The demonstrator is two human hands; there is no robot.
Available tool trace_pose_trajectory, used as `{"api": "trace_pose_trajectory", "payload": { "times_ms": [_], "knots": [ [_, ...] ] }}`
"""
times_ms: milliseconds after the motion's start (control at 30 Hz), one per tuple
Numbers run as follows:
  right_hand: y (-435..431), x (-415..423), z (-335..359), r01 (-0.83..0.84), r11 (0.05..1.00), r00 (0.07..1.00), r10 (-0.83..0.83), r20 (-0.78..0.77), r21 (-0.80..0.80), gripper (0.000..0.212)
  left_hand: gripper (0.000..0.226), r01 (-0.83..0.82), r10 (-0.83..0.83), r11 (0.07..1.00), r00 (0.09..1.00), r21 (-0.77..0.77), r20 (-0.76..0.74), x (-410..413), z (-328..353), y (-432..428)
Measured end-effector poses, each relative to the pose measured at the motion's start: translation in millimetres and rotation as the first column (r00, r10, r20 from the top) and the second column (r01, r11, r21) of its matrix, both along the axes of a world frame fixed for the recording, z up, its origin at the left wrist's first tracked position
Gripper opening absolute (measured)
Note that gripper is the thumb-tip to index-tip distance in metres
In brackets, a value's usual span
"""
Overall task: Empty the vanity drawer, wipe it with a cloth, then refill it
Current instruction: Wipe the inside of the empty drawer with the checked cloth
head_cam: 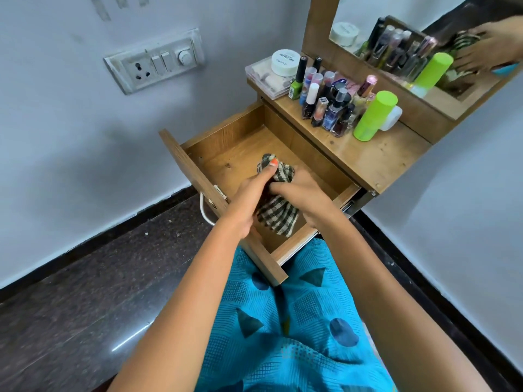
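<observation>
I observe the brown wooden vanity drawer point(235, 158) pulled well out from under the wooden counter point(368, 155), with nothing inside it but the cloth and my subject's hands. The dark-and-cream checked cloth point(280, 217) lies bunched on the drawer floor toward the near end, between the two hands. The left hand point(247, 195) reaches over the drawer's front panel and grips the cloth, its fingers curled under the bunch and its thumb, with an orange-painted nail, pressed down on the upper fold. The right hand point(298, 192) comes in from the other side and holds the same bunch, its fingers tucked into the fabric; I cannot tell how the individual fingertips lie, as the cloth hides them. A bent metal handle point(205, 212) shows on the outer face of the front panel. On the counter stand a cluster of small nail-polish bottles point(328, 107), a lime-green cylindrical can point(375, 116) just beside them, a round white jar point(285, 62) resting on a clear plastic box point(261, 76), and a wood-framed mirror point(368, 12) behind. A white switch plate point(154, 62) is fixed to the wall. A blue patterned garment point(297, 321) covers the lap below the drawer.
</observation>
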State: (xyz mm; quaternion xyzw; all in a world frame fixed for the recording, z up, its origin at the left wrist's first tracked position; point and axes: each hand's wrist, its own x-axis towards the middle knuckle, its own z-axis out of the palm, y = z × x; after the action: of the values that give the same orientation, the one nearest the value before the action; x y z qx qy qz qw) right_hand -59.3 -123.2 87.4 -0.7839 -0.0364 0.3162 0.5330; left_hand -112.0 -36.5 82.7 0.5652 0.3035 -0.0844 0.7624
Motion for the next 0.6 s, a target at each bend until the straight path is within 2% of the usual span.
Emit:
{"api": "trace_pose_trajectory", "payload": {
  "times_ms": [67, 133, 233, 367, 500, 600],
  "knots": [
    [-4, 0, 6, -0.114, 0.993, 0.993, 0.113, -0.029, -0.023, 0.023, 0.023, -0.016, 0.020, 0.994, 0.999, -0.107, 0.038, -1, 1, 1],
    [-11, -1, 11, -0.196, 0.980, 0.973, 0.199, -0.118, 0.036, 0.021, 0.030, -0.051, 0.064, 0.980, 0.996, -0.192, 0.063, -2, -1, -2],
    [-22, 1, 13, -0.215, 0.966, 0.941, 0.245, -0.233, 0.143, 0.015, 0.031, -0.072, 0.086, 0.969, 0.995, -0.236, 0.046, -6, -7, -7],
    [-32, 10, 9, -0.090, 0.995, 0.992, 0.093, -0.089, 0.034, 0.033, 0.041, 0.013, -0.009, 0.986, 1.000, -0.166, 0.023, -8, -13, -9],
    [-38, 18, 7, 0.018, 0.999, 0.999, -0.019, 0.044, 0.040, 0.031, 0.022, 0.144, -0.144, 0.985, 0.990, -0.095, 0.003, -4, -14, -8],
    [-38, 20, 1, 0.065, 0.998, 0.986, -0.068, 0.156, 0.023, 0.028, 0.016, 0.151, -0.153, 0.988, 0.987, -0.031, -0.040, 1, -15, -7]
  ]
}}
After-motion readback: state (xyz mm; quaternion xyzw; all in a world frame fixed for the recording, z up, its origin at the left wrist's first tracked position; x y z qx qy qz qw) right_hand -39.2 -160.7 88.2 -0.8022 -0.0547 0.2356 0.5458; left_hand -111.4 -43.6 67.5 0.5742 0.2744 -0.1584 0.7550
